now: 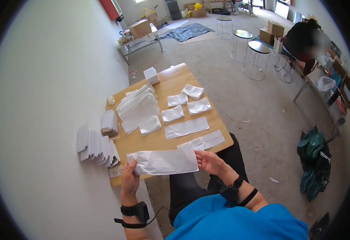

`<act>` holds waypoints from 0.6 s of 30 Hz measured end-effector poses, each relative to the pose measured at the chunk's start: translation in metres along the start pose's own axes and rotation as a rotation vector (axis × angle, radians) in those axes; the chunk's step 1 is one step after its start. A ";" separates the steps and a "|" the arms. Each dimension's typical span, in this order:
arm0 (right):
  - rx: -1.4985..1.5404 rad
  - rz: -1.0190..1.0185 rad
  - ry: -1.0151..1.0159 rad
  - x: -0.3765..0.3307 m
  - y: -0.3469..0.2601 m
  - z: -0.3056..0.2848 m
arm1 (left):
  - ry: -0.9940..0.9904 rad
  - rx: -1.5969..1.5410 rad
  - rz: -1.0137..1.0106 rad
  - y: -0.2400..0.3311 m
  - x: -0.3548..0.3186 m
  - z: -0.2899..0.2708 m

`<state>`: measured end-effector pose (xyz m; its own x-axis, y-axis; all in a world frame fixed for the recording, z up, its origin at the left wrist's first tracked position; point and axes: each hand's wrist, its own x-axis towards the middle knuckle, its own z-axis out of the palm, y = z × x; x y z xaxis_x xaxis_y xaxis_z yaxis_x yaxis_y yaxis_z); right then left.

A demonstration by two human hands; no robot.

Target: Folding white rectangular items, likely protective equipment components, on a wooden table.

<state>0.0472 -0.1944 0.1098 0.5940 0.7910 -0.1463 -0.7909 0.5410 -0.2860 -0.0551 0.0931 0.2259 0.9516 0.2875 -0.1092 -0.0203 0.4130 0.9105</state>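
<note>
A long white strip [165, 162], thin and creased like a folded paper or plastic sheet, is stretched level between my two hands above the table's near edge. My left hand [130, 178] pinches its left end. At the right end, my right hand [213, 163] grips the edge between thumb and fingers. Beyond it on the wooden table [213, 124] lie two similar flat strips, the far one [187, 127] and the near one [203, 141]. Several shorter folded white pieces [173, 114] rest past those. To their left spreads a fanned pile of white sheets [139, 104].
Folded white cartons [97, 146] lean in a row by the wall at the table's left. A white box stack [151, 75] stands at the far edge. Stools [259, 47] stand on the floor beyond. A person [303, 40] bends over a cluttered table at right; dark green bags [313, 160] lie nearby.
</note>
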 end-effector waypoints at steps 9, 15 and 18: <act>-0.299 -0.119 0.267 -0.057 0.036 0.000 | 0.036 0.081 -0.023 -0.044 -0.074 -0.038; -0.409 -0.017 0.431 -0.084 0.067 -0.029 | 0.060 0.077 -0.083 -0.073 -0.106 -0.039; -0.564 -0.114 0.524 -0.087 0.067 -0.029 | 0.056 0.131 -0.108 -0.085 -0.112 -0.038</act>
<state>-0.0538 -0.2352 0.0762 0.7705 0.4247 -0.4754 -0.6096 0.2728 -0.7443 -0.1717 0.0589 0.1456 0.9274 0.2970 -0.2276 0.1242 0.3292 0.9360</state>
